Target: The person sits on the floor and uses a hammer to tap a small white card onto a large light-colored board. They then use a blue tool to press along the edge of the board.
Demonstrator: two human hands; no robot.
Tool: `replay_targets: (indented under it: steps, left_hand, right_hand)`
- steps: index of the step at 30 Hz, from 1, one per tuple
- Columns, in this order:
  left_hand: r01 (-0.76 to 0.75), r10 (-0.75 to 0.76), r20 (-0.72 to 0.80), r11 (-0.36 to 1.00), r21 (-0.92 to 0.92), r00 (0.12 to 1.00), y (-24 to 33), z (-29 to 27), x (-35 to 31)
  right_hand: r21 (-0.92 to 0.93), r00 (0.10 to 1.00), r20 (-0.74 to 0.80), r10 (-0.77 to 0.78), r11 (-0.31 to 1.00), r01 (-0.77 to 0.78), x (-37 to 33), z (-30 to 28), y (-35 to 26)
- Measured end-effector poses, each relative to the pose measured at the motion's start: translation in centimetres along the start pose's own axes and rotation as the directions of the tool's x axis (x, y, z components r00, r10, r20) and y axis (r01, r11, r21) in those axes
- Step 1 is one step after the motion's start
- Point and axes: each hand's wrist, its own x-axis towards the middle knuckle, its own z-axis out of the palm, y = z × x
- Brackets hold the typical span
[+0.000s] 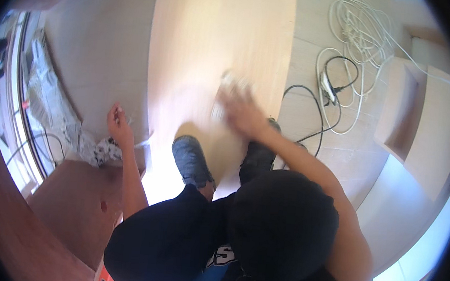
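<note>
A long, pale wood-grain board (pixel 218 29) lies lengthwise in front of me, with my feet at its near end. On its right half my right hand (pixel 242 110), smeared by motion, presses down on a crumpled, whitish, cloth-like rag (pixel 235 80). The rag's outline is blurred and partly covered by the fingers. My left hand (pixel 119 126) hovers off the board's left edge, palm turned up and fingers curled in. Whether something small lies in those fingers is hidden.
White cable coils (pixel 363 32) and a power strip (pixel 327 88) with black cords lie right of the board. Open wooden box-like panels (pixel 417 113) stand at the far right. Crumpled plastic sheeting (pixel 54 93) lies left, beside a brown panel (pixel 78 197).
</note>
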Motion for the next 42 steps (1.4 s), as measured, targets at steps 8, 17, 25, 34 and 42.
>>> replay_targets:
  steps: [8, 17, 25, 34, 42]
  left_hand:
    - [0.003, 0.022, 0.190, 0.992, -0.130, 0.981, 3.6, 5.0, 0.8]
    - [0.027, -0.008, 0.220, 0.996, -0.079, 0.975, 2.2, 3.9, 0.5]
    - [0.090, -0.061, 0.280, 0.992, -0.092, 0.958, 5.7, 4.3, -0.8]
    - [0.060, -0.035, 0.318, 0.996, -0.068, 0.947, 2.8, 4.8, 0.0]
    - [0.038, -0.012, 0.220, 0.993, -0.112, 0.975, 5.2, 5.6, 1.0]
  right_hand:
    - [0.021, 0.800, -0.428, 0.421, 0.889, -0.457, 3.5, -5.7, 15.7]
    - [0.222, 0.655, -0.428, 0.623, 0.775, -0.592, 1.7, -2.1, 9.6]
    - [0.151, 0.566, -0.555, 0.610, 0.743, -0.652, 5.5, -6.0, 20.1]
    - [0.136, 0.614, -0.545, 0.571, 0.783, -0.607, 2.8, -4.1, 16.9]
    - [0.071, 0.666, -0.444, 0.600, 0.764, -0.641, -0.6, -2.7, 12.5]
